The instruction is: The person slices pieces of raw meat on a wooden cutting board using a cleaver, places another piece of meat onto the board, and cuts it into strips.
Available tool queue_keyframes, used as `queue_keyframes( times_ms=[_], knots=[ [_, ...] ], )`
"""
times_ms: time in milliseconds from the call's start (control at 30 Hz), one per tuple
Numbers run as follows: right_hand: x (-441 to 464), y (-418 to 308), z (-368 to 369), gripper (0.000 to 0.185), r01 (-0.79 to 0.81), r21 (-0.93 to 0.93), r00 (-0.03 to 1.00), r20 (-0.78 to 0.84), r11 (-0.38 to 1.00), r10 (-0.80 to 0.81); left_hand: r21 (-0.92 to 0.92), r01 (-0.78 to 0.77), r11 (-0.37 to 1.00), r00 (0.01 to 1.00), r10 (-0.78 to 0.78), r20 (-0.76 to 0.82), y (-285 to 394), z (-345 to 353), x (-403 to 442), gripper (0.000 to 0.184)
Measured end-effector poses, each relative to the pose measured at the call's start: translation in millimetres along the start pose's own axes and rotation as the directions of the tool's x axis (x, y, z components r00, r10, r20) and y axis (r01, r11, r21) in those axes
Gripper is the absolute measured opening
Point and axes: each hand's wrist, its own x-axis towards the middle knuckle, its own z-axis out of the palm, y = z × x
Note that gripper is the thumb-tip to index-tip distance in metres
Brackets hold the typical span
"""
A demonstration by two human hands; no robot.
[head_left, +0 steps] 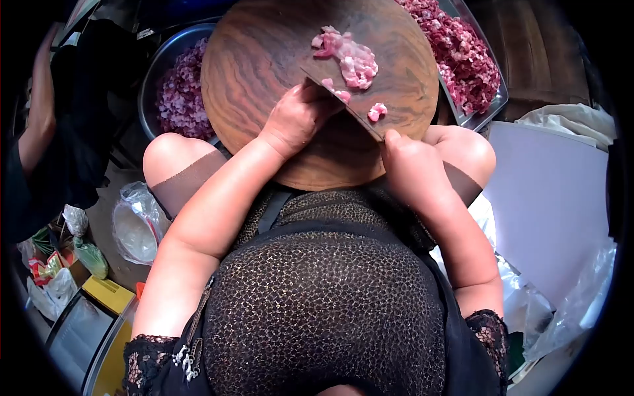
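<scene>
My right hand point(411, 162) is closed around the handle of a wide-bladed knife point(360, 120) at the near right of a round wooden chopping board point(254, 66). The blade stands on edge, slanting up and left across the board. My left hand point(298, 119) is curled against the near side of the blade, close to its far end. Its fingertips are in shadow, so what they hold is hidden. Beyond the blade lies a pile of pale pink chopped meat point(353, 61). Small meat pieces point(377, 111) lie beside the blade.
A metal bowl point(149, 99) of chopped meat stands left of the board, and a metal tray point(500, 105) heaped with meat is on the right. A person's arm point(41, 109) shows at far left. Plastic bags point(139, 221) and a pale flat panel point(548, 191) flank my legs.
</scene>
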Motion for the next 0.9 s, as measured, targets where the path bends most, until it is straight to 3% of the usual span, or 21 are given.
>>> queue_keyframes(
  times_ms=[67, 133, 233, 267, 333, 367, 400, 467, 500, 533, 600, 633, 700, 867, 900],
  knots=[
    [23, -7, 2, 0.002, 0.022, 0.021, 1.000, 0.000, 1.000, -0.022, 0.069, -0.055, 0.996, 0.998, 0.055, -0.004, 0, 4, 1, 0.025],
    [55, -18, 9, 0.004, 0.063, -0.044, 0.998, 0.021, 0.997, -0.062, 0.092, -0.081, 0.992, 0.987, 0.092, -0.134, 1, 5, 5, 0.020],
    [97, -28, 1, 0.012, 0.117, -0.054, 0.992, 0.046, 0.992, -0.114, 0.072, -0.009, 0.997, 1.000, 0.009, 0.005, -1, 6, 0, 0.018],
    [107, -24, -2, 0.014, 0.164, -0.084, 0.986, 0.039, 0.983, -0.161, 0.096, 0.023, 0.995, 0.999, -0.020, -0.029, -3, 11, -3, 0.017],
    [106, -19, -17, 0.023, -0.036, 0.093, 0.998, 0.052, 0.995, 0.032, 0.071, 0.024, 0.997, 0.999, -0.022, -0.036, 0, 9, -3, 0.020],
    [100, -11, -9, 0.022, -0.058, 0.110, 0.996, -0.065, 0.992, 0.066, 0.091, 0.037, 0.995, 0.999, -0.038, 0.011, -2, 7, -5, 0.032],
    [94, -2, -1, 0.022, -0.078, 0.126, 0.979, -0.179, 0.989, 0.100, 0.095, 0.029, 0.995, 1.000, -0.030, 0.004, 5, 1, 0, 0.032],
    [67, -2, -10, 0.021, -0.077, 0.123, 0.971, -0.217, 0.989, 0.102, -0.104, 0.367, 0.925, 0.930, -0.368, 0.001, 25, -12, 4, 0.045],
    [49, -2, -12, 0.020, -0.085, 0.126, 0.962, -0.249, 0.988, 0.114, -0.039, 0.325, 0.945, 0.944, -0.327, -0.049, 19, -11, -2, 0.055],
    [31, 2, -9, 0.020, -0.053, 0.147, 0.969, -0.231, 0.988, 0.086, 0.014, 0.332, 0.943, 0.940, -0.329, -0.096, 19, -14, -4, 0.050],
    [-1, 4, -11, 0.020, -0.031, 0.182, 0.981, -0.181, 0.983, 0.065, 0.152, 0.172, 0.973, 0.984, -0.163, -0.068, 8, -21, -14, 0.037],
    [-14, 2, -13, 0.019, -0.045, 0.197, 0.987, -0.143, 0.979, 0.074, 0.152, 0.170, 0.974, 0.985, -0.162, -0.067, 7, -21, -14, 0.037],
    [-33, -2, -10, 0.019, -0.054, 0.145, 0.990, -0.119, 0.988, 0.072, 0.087, -0.023, 0.996, 0.999, 0.021, 0.031, 7, -21, -15, 0.023],
    [-31, -6, 0, 0.015, -0.059, 0.015, 0.998, 0.008, 0.998, 0.059, -0.040, 0.073, 0.997, 0.992, -0.068, 0.106, 6, -10, -10, 0.016],
    [-26, -9, 0, 0.015, -0.061, 0.016, 0.998, 0.014, 0.998, 0.061, -0.047, 0.059, 0.997, 0.997, -0.057, 0.048, 2, -5, -11, 0.017]
  ],
)
